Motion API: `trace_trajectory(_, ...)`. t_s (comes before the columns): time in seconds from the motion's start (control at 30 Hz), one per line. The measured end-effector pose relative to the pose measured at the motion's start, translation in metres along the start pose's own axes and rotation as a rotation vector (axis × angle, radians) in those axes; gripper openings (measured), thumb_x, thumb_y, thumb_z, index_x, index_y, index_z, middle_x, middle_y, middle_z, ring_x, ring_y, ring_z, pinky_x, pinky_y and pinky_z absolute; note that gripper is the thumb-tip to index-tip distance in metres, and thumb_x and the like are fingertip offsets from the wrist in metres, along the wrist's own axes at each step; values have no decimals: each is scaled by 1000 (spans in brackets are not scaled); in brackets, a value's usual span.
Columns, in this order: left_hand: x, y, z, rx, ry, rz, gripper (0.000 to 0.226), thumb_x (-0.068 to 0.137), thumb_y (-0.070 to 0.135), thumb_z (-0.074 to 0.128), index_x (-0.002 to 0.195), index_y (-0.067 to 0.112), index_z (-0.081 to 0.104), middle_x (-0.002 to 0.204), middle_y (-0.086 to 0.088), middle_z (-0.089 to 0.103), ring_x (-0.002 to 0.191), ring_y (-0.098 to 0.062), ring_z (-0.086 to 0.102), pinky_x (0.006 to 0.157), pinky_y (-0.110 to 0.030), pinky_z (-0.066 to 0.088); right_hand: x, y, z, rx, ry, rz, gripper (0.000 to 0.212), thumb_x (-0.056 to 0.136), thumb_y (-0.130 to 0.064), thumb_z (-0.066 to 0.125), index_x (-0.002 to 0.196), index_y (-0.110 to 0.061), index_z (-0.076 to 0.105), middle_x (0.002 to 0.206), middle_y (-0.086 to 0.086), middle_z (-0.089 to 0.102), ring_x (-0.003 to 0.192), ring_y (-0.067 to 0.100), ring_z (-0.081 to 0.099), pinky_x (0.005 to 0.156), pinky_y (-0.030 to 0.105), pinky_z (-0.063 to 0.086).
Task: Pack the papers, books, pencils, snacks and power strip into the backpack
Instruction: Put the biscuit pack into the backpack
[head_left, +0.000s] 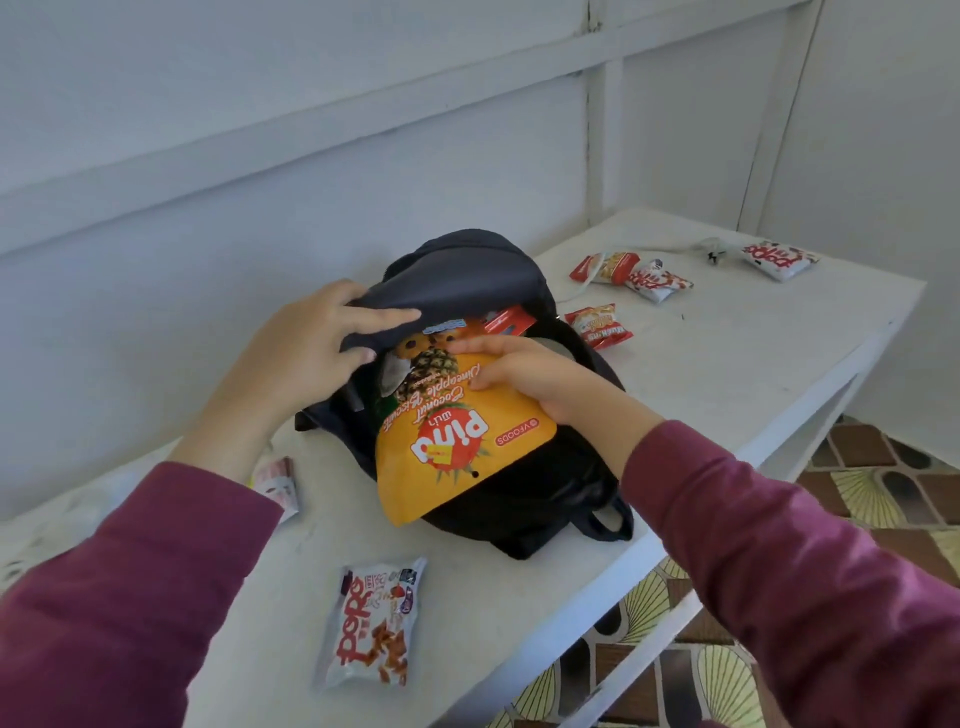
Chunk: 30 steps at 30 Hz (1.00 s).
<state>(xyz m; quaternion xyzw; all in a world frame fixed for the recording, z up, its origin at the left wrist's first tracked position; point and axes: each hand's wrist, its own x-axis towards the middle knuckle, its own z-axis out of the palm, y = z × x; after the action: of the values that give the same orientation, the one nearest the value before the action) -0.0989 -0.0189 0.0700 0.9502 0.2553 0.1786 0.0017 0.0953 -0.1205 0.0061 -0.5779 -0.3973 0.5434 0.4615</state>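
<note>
White counter (727, 374) | left grip (317, 338) holds backpack flap (457, 280) up | snack step: right grip (524, 379) pinches biscuit bag (447, 457), half inside | next: push deeper

Backpack (519, 499): 1.
Orange Pina biscuit bag (457, 452): 1.
White Popo packets (374, 623) (657, 280) (776, 260): 3.
Red-and-white snack packets (605, 267) (597, 325): 2 on the table (727, 374).
Red pack (506, 322) in the backpack mouth: 1.
Half-hidden packet (278, 483): 1, kind unclear.
My hands: 2, left hand (311, 338) and right hand (524, 379).
</note>
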Motion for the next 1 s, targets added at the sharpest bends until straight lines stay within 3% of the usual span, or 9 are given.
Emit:
trace_trajectory(0.1,-1,1,0,5,-25,-12,57,87,6,60,126,45,46,112,-2,48,101,-19,45,79,-26,31,16,-6,6,-48,-31,-12,44,88,-1,54,120,-30,57,119,5,56,99,25,61,75,31,55)
trace_trajectory(0.2,-2,1,3,11,-35,-10,59,87,7,60,128,45,43,126,-7,50,113,-25,46,83,-26,33,26,-11,14,-96,-20,-48,45,88,2,54,124,-24,56,112,-1,57,89,14,59,70,21,51)
trace_trajectory(0.4,-4,-4,5,-33,-35,-45,62,87,7,62,125,50,40,127,-9,51,115,-29,46,87,-33,38,20,-4,10,-109,15,-61,38,89,-5,58,121,-24,61,113,-2,61,90,11,61,70,18,51)
trace_trajectory(0.5,-3,-4,5,-45,-27,-49,58,86,6,62,125,47,47,124,-11,52,113,-31,47,86,-35,39,-2,9,2,57,-35,-28,36,89,-2,58,120,-20,62,107,0,66,91,13,66,70,21,56)
trace_trajectory(0.63,-2,-1,5,-53,-28,-50,56,87,5,61,124,44,50,130,-9,50,118,-30,45,92,-38,40,-20,31,3,266,-92,27,38,89,4,55,122,-14,61,116,8,65,99,23,67,68,26,59)
trace_trajectory(0.77,-3,-3,4,-51,-27,-44,57,86,6,62,124,47,48,128,-8,51,116,-28,46,87,-30,37,-11,24,7,328,-33,27,35,88,9,52,113,-11,64,119,13,63,98,26,67,65,25,59)
trace_trajectory(0.87,-4,-3,3,-61,-27,-56,55,87,9,62,124,47,48,128,-6,50,115,-26,46,86,-29,35,0,13,11,373,23,11,34,88,10,51,111,-11,65,108,11,65,94,24,67,65,24,59)
trace_trajectory(1.0,-6,0,2,-73,-26,-66,52,87,11,62,125,44,51,121,-3,51,109,-21,46,80,-25,34,10,12,22,570,235,-52,25,89,7,52,102,-9,66,96,12,68,82,21,69,63,24,59)
